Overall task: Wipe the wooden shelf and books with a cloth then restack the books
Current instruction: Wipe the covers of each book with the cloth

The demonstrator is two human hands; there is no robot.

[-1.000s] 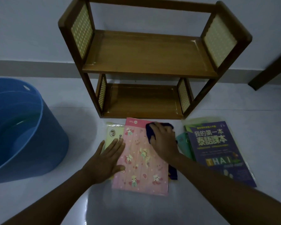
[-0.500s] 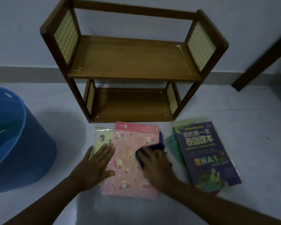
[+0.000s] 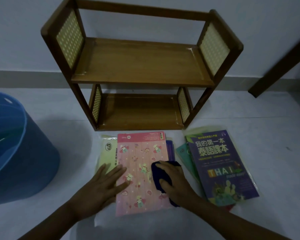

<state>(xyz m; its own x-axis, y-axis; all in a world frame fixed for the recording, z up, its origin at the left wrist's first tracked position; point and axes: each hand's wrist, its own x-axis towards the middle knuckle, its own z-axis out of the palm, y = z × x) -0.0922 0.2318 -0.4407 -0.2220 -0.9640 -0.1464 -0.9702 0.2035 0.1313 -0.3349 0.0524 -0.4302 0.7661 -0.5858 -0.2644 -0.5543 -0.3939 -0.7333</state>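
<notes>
Mid-task: shelf (image 3: 142,64) stands empty, books on the floor w/ none restacked yet. Right hand (image 3: 173,182), fingers curled on a dark cloth (image 3: 160,174), presses it on the pink book (image 3: 142,170). Left hand (image 3: 104,184) lies flat, fingers straight, pinning it. Purple book (image 3: 222,165) and others beside (wiped or not, can't tell). Blue bucket (image 3: 24,153) well left, nothing blocks the shelf.

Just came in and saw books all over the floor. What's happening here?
A person is cleaning books. The right hand grips a dark blue cloth on a pink book, while the left hand lies flat on that book's left edge. More books, including a purple Thai textbook, lie on the floor. Both levels of the wooden shelf hold nothing, so restacking has not begun. A blue tub stands at the left.
</notes>
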